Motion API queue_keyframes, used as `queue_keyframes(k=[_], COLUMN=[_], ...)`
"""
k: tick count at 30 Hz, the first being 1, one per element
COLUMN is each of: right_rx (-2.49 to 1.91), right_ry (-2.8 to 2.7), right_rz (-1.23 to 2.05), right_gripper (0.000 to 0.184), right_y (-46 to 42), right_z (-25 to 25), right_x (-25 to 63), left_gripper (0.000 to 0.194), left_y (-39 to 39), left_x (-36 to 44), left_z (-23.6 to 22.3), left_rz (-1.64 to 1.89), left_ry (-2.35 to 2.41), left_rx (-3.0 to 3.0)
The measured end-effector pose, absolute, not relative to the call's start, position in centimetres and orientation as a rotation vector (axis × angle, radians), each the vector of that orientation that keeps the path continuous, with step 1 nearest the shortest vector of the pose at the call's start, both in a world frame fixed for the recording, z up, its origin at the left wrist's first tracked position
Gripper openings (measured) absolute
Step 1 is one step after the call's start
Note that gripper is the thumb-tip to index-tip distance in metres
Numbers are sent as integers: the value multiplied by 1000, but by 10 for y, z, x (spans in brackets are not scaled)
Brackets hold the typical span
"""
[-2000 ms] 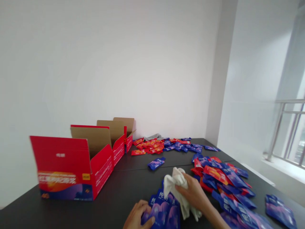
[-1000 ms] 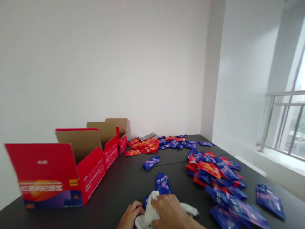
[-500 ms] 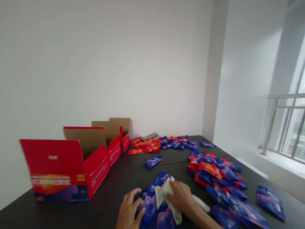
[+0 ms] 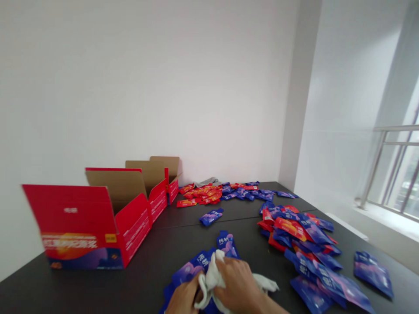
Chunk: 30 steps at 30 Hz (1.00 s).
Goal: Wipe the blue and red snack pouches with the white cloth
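My right hand (image 4: 236,279) is closed around a bunched white cloth (image 4: 213,274), which presses over blue pouches. One end of the cloth trails out on the right, past the wrist. My left hand (image 4: 185,297) is at the bottom edge, its fingers curled at a blue pouch (image 4: 191,268) and touching the cloth; its fingertips are partly hidden. More blue pouches show beneath and left of that one. Just beyond my hands, another blue pouch (image 4: 227,245) lies on the black table (image 4: 140,288).
Open red cartons (image 4: 78,226) stand in a row on the left. A mixed heap of red and blue pouches (image 4: 294,231) lies at right, a single blue pouch (image 4: 373,272) beyond it. Farther back are a lone blue pouch (image 4: 211,216), red pouches (image 4: 204,193) and grey cloth (image 4: 207,181).
My left hand has come in towards my right, its fingers curling from a spread pose. The blue pouches under my hands have turned leftward. The cloth stays in my right hand.
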State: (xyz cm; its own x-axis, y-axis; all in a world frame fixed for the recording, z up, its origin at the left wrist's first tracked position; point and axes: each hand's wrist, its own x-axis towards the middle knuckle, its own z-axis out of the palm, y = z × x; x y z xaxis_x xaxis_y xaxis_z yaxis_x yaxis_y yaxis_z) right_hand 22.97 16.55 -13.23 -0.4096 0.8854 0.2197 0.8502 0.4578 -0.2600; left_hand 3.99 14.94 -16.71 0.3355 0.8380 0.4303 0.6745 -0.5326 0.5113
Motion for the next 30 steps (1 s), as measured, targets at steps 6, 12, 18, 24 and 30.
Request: queue_keyframes(k=[6, 12, 18, 24, 30], right_rx=[-1519, -1473, -1464, -1599, -1442], right_ry=[-2435, -2498, -2535, -2462, -2600], right_rz=[126, 223, 274, 204, 342], right_gripper=[29, 28, 27, 27, 23], right_y=[174, 172, 170, 176, 177], right_z=[-130, -129, -121, -124, -121], right_x=[242, 238, 242, 242, 250], left_gripper=[18, 22, 19, 20, 22], left_y=[149, 150, 147, 144, 143], left_x=[43, 43, 41, 41, 43], left_z=[-164, -160, -164, -161, -161], left_rz=[973, 905, 911, 839, 843], left_ry=[1320, 1312, 1379, 1458, 1446], left_rx=[2324, 2267, 2271, 2272, 2311])
